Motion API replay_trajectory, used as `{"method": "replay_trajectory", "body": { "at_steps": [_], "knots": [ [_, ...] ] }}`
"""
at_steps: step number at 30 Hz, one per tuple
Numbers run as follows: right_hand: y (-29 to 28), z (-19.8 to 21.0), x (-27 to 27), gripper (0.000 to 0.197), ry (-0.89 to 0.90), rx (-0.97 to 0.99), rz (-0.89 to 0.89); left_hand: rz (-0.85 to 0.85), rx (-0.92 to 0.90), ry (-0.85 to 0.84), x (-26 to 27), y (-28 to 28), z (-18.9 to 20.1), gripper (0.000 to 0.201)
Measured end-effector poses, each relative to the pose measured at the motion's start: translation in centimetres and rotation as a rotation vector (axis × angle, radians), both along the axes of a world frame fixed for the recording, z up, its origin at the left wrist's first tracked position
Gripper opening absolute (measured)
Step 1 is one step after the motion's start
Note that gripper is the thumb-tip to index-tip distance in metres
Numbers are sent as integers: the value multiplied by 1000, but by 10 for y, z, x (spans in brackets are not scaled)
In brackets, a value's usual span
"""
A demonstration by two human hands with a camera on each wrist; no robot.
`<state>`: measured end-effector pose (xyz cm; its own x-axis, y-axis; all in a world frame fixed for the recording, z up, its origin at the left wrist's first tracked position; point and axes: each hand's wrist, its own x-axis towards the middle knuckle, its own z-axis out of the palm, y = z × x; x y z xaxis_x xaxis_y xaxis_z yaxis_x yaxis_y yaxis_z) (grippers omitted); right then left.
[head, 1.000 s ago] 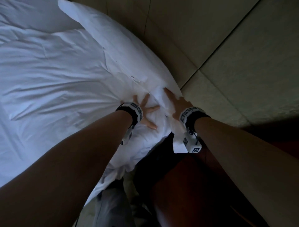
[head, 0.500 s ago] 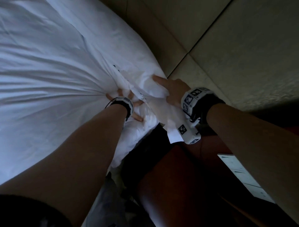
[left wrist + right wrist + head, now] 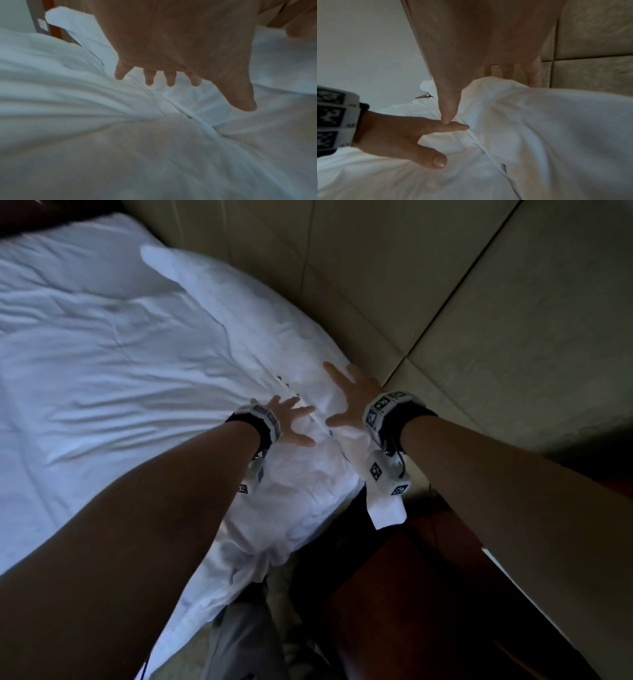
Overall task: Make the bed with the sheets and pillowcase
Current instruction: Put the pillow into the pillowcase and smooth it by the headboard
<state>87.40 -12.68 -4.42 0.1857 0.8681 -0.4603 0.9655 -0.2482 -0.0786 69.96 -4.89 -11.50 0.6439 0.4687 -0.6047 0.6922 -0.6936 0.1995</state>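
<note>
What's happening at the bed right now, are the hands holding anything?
A person is working on a white pillow lying on the bed sheet, next to the padded headboard. Both hands are spread flat on the pillowcase near its open end: the left hand and the right hand press side by side, fingers straight, gripping nothing. The fabric around them is wrinkled, and a flap of pillowcase hangs off the near end.

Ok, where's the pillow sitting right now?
In the head view the pillow lies along the bed's right edge, against the padded wall panels, with the left hand and right hand spread on its near end.
</note>
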Motion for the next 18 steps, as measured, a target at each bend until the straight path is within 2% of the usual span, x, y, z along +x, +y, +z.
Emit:
{"method": "replay_trajectory", "body": {
  "at_steps": [5,10,14,18],
  "knots": [
    [51,-5,-20,109,72,55,8,92,57,7,-33,53,16,99],
    [114,-4,-43,100,117,80,-58,189,104,-11,-59,119,6,97],
    [166,-16,-59,109,155,124,-107,246,123,19,-69,168,-5,101],
    [217,-41,-70,125,148,121,-147,318,83,33,-77,212,-33,111]
  ]
}}
